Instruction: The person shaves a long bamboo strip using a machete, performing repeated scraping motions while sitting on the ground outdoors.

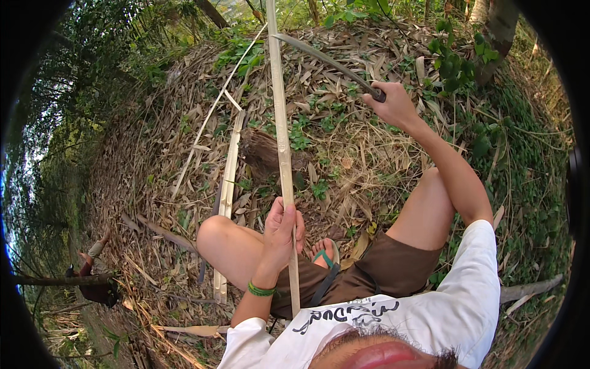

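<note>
My left hand (pixel 284 229) is wrapped round a long, pale split-bamboo strip (pixel 281 117). The strip stands nearly upright in the picture, from beside my shirt to past the top edge. In my right hand (pixel 396 106) is the dark handle of a machete (pixel 329 60) with a long, slightly curved blade. The blade points left, and its tip meets or overlaps the strip near the top; whether they touch, I cannot tell. Below the strip, my sandalled foot (pixel 322 251) shows between my bent knees.
A short brown log (pixel 265 150) lies just left of the strip. Further left are split bamboo lengths (pixel 230 169) and a thin pale strip (pixel 212 111) on leaf litter. A tree trunk (pixel 496 40) stands at the upper right. A person (pixel 95 280) is at the far left.
</note>
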The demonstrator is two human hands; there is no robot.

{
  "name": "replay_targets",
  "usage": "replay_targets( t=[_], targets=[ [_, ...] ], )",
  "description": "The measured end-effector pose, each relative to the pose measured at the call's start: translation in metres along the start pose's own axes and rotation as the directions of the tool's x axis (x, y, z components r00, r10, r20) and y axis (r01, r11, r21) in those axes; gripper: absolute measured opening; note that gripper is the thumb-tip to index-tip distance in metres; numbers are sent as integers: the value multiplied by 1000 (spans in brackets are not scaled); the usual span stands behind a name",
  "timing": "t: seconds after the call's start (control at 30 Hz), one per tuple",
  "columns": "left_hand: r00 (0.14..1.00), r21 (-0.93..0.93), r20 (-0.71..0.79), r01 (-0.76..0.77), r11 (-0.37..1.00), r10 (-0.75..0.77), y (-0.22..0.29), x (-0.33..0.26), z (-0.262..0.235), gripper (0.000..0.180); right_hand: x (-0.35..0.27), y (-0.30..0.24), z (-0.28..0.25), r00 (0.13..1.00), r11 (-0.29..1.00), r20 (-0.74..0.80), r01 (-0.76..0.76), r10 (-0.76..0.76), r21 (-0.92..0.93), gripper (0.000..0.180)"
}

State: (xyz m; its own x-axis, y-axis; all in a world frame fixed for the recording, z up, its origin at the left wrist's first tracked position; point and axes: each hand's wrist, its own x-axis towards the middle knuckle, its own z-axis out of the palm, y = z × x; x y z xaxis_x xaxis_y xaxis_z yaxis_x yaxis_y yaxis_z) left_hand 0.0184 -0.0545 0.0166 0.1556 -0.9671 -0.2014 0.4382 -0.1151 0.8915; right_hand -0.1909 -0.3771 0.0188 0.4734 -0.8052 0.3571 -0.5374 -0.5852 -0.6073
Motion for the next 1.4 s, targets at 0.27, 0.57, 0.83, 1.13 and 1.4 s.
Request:
replay_targets(
  t=[0.27,0.57,0.83,1.13,1.4],
  targets=[
    [981,379,-179,-7,925,81,15,14,26,26,-52,-89,30,885,901,252,424,-391,-94,18],
    [984,431,-154,-9,902,84,24,10,34,28,-37,-81,27,897,877,174,436,-406,-204,18],
    [986,369,-165,50,928,12,17,-5,23,26,-6,-48,19,986,943,118,148,-118,-297,16],
    [986,464,-160,109,879,-38,20,-29,20,22,5,-55,10,991,980,65,127,-118,-151,24],
    [989,492,-138,113,863,-51,10,-19,6,22,-35,-69,34,905,902,271,385,-328,-195,20]
  ],
)
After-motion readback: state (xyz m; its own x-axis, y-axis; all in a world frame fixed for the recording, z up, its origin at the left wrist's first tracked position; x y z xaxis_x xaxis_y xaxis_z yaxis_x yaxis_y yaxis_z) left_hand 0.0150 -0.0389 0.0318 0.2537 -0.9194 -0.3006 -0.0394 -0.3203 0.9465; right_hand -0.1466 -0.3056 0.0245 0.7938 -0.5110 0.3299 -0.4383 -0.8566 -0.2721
